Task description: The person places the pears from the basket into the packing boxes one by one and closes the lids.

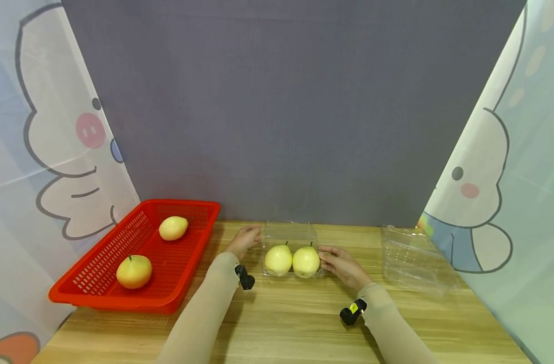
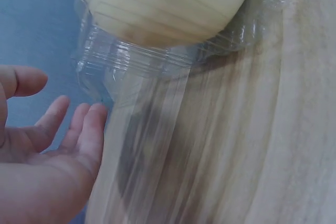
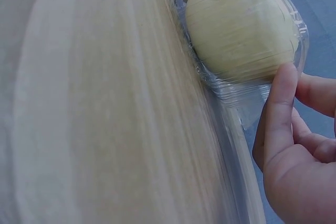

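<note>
Two pale yellow pears, a left pear point(image 1: 278, 260) and a right pear point(image 1: 306, 262), sit side by side in a clear plastic clamshell box point(image 1: 289, 232). The box's transparent lid part extends behind them toward the grey backdrop. My right hand point(image 1: 342, 264) pinches the box's right rim between thumb and fingers; the right wrist view shows the thumb point(image 3: 283, 93) against the wall by the pear. To the left of the box, my left hand point(image 1: 245, 240) is held with loosely bent fingers, a small gap from the plastic in the left wrist view.
A red plastic basket point(image 1: 185, 283) on the left holds two more pears, one at the front point(image 1: 134, 271) and one farther back point(image 1: 173, 228). More clear plastic packaging point(image 1: 413, 260) lies at the right of the wooden table point(image 1: 286, 323). A grey backdrop point(image 1: 277, 111) stands behind.
</note>
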`<action>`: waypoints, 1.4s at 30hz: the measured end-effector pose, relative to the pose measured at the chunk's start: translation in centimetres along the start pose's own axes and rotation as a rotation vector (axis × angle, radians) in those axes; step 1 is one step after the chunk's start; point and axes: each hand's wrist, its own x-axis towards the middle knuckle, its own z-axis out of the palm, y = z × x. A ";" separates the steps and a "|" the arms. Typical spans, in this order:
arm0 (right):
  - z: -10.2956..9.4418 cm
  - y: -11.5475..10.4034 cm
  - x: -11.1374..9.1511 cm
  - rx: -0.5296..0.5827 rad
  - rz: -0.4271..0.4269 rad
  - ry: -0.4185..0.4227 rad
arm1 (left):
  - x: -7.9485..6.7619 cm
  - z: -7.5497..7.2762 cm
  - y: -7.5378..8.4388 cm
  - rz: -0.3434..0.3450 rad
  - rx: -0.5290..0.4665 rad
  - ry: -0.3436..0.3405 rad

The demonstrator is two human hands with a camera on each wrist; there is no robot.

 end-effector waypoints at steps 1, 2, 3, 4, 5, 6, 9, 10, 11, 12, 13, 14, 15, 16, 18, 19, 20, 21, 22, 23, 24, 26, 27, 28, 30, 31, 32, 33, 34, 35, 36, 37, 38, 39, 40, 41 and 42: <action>0.0 0.0 0.0 0.002 0.001 0.000 | 0.0 0.0 -0.1 -0.002 -0.010 -0.006; 0.0 0.0 0.0 0.002 0.001 -0.001 | 0.1 0.1 -0.1 -0.004 -0.023 -0.012; 0.0 0.0 -0.1 0.005 0.002 0.000 | 0.1 0.1 -0.2 -0.007 -0.036 -0.019; 0.0 0.0 0.0 0.006 0.003 0.000 | 0.1 0.1 -0.3 -0.010 -0.040 -0.026; 0.0 0.0 0.0 0.007 0.005 -0.001 | 0.1 0.1 -0.3 -0.015 -0.048 -0.032; 0.0 0.0 0.0 0.003 0.004 -0.005 | 0.1 0.2 -0.4 -0.015 -0.044 -0.039; -0.1 0.0 0.1 0.010 0.011 -0.002 | 0.2 0.3 -0.4 -0.024 -0.011 -0.052; -0.1 0.0 0.1 0.010 0.011 -0.003 | 0.2 0.3 -0.5 -0.025 0.003 -0.055; -0.1 0.0 0.1 0.011 0.012 -0.003 | 0.3 0.4 -0.5 -0.025 0.015 -0.058; -0.2 0.0 0.1 0.006 0.009 -0.009 | 0.3 0.4 -0.5 -0.027 0.031 -0.060; -0.2 0.0 0.1 0.007 0.011 -0.008 | 0.4 0.5 -0.6 -0.029 0.041 -0.061; -0.2 0.0 0.1 0.006 0.012 -0.009 | 0.4 0.6 -0.6 -0.031 0.047 -0.061; -0.2 0.0 0.1 0.006 0.013 -0.008 | 0.4 0.7 -0.7 -0.031 0.055 -0.062; -0.2 0.0 0.1 0.005 0.013 -0.007 | 0.5 0.8 -0.7 -0.033 0.056 -0.062; -0.1 0.1 0.1 0.007 0.013 -0.003 | 0.5 0.9 -0.8 -0.038 0.060 -0.062; -0.1 0.1 0.2 0.013 0.017 0.003 | 0.5 1.0 -0.9 -0.040 0.061 -0.063; -0.1 0.1 0.2 0.011 0.014 0.002 | 0.5 1.1 -0.9 -0.045 0.058 -0.063; -0.1 0.1 0.2 0.014 0.015 0.005 | 0.5 1.2 -0.9 -0.048 0.056 -0.063; 0.0 0.1 0.2 0.013 0.015 0.007 | 0.5 1.2 -0.8 -0.051 0.056 -0.063; 0.0 0.2 0.2 0.013 0.016 0.009 | 0.4 1.3 -0.8 -0.055 0.054 -0.064; 0.0 0.1 0.2 0.012 0.015 0.009 | 0.4 1.3 -0.8 -0.059 0.050 -0.064; -0.1 0.1 0.2 0.008 0.016 0.010 | 0.4 1.3 -0.7 -0.065 0.044 -0.066; -0.1 0.0 0.2 0.011 0.020 0.016 | 0.4 1.3 -0.7 -0.064 0.044 -0.069; -0.1 0.0 0.2 0.008 0.019 0.017 | 0.4 1.2 -0.7 -0.065 0.042 -0.072; -0.1 0.0 0.1 0.004 0.020 0.019 | 0.5 1.1 -0.8 -0.066 0.038 -0.073; -0.1 0.0 0.1 0.003 0.018 0.019 | 0.5 1.1 -0.8 -0.064 0.041 -0.072; -0.1 0.0 0.2 0.004 0.018 0.021 | 0.5 1.1 -0.8 -0.064 0.041 -0.072; -0.1 0.0 0.2 0.004 0.018 0.023 | 0.6 1.1 -0.8 -0.062 0.042 -0.067; -0.1 0.1 0.2 0.005 0.018 0.022 | 0.6 1.1 -0.8 -0.062 0.041 -0.066; -0.1 0.1 0.2 0.005 0.017 0.022 | 0.6 1.1 -0.8 -0.062 0.042 -0.061; -0.1 0.1 0.1 0.004 0.016 0.020 | 0.6 1.2 -0.8 -0.061 0.040 -0.057; -0.1 0.1 0.1 0.003 0.015 0.019 | 0.5 1.2 -0.7 -0.058 0.040 -0.058; -0.1 0.0 0.1 0.002 0.015 0.018 | 0.5 1.2 -0.7 -0.056 0.038 -0.057; -0.1 0.0 0.1 0.001 0.014 0.016 | 0.5 1.2 -0.7 -0.052 0.037 -0.057; -0.1 0.0 0.1 0.002 0.014 0.017 | 0.4 1.2 -0.7 -0.048 0.034 -0.063; -0.1 0.0 0.1 0.004 0.015 0.018 | 0.4 1.2 -0.7 -0.042 0.034 -0.066; -0.1 0.0 0.1 0.007 0.015 0.019 | 0.4 1.2 -0.7 -0.036 0.032 -0.069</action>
